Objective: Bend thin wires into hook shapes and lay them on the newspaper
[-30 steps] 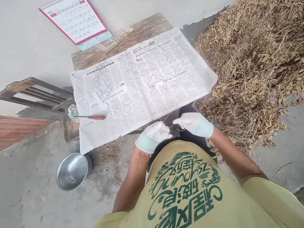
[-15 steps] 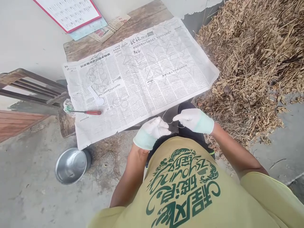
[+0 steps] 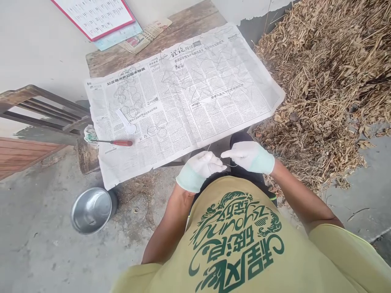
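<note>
White gloves with pale green cuffs cover both hands, held close together in front of the table's near edge. My left hand point(image 3: 205, 166) is closed on a thin wire point(image 3: 231, 165), one end of which sticks up past the fingers. My right hand point(image 3: 242, 154) pinches the same wire from the other side, its fingertips almost meeting the left ones. Bent wire triangles point(image 3: 198, 83) and round wire loops point(image 3: 128, 97) lie on the newspaper point(image 3: 180, 138) ahead. Two more wire rings point(image 3: 157, 130) rest nearer the front.
A red-handled screwdriver point(image 3: 122, 143) and a white strip with a round end point(image 3: 130, 128) lie on the newspaper's left side. A wooden chair point(image 3: 45, 110) stands left, a metal pot point(image 3: 91, 211) on the floor. Dry plant stalks point(image 3: 320, 89) are heaped right; a calendar point(image 3: 97, 16) hangs behind.
My left hand has shifted slightly right, closing the gap to my right hand. Less wire shows between and above the fingers. The table view has moved a little with my head.
</note>
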Motion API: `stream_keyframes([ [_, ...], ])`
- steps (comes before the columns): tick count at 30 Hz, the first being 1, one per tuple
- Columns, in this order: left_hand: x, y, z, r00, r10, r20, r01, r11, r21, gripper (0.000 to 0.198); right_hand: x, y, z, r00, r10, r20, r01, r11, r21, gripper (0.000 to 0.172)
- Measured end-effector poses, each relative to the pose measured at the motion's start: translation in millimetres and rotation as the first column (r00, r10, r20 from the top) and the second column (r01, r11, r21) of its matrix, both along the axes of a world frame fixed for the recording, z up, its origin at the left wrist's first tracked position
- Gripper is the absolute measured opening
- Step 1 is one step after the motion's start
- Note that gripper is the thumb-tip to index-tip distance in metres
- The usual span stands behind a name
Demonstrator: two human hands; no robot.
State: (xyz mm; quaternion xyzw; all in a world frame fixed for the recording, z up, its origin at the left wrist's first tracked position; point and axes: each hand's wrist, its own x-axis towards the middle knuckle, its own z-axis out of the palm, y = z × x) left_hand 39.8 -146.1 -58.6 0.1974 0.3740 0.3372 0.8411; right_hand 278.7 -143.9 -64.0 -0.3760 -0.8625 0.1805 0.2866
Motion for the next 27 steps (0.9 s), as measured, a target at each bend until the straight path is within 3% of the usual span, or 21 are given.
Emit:
stream_keyframes([
  [5,2,-3,-2.0,1.000,0.014,-0.003,-0.014,1.000,-0.017,0.031,6,1,2.2,0.997,0.067,0.024,-0.067,0.998,0.003,0.043],
  [9,2,-4,-3.9,1.000,0.026,-0.005,-0.026,0.999,-0.022,0.033,7,-1,3.5,0.996,0.084,0.016,-0.082,0.992,-0.095,0.038],
  [12,-1,-2,-3.2,1.000,0.004,0.000,-0.004,1.000,0.000,0.034,4,-4,6.3,0.998,-0.054,0.010,0.055,0.971,-0.234,0.034],
  [17,-1,0,1.8,1.000,-0.014,-0.028,0.015,0.999,0.043,0.038,-1,-9,11.5,0.951,-0.303,-0.065,0.251,0.876,-0.411,0.032],
  [21,2,0,7.3,1.000,0.012,-0.022,-0.010,0.997,0.073,0.041,-1,-12,13.5,0.927,-0.349,-0.138,0.272,0.878,-0.394,0.029],
  [27,6,-3,7.5,0.998,-0.004,-0.069,0.010,0.996,0.088,0.038,-10,-13,17.5,0.933,-0.339,-0.117,0.275,0.886,-0.375,0.029],
])
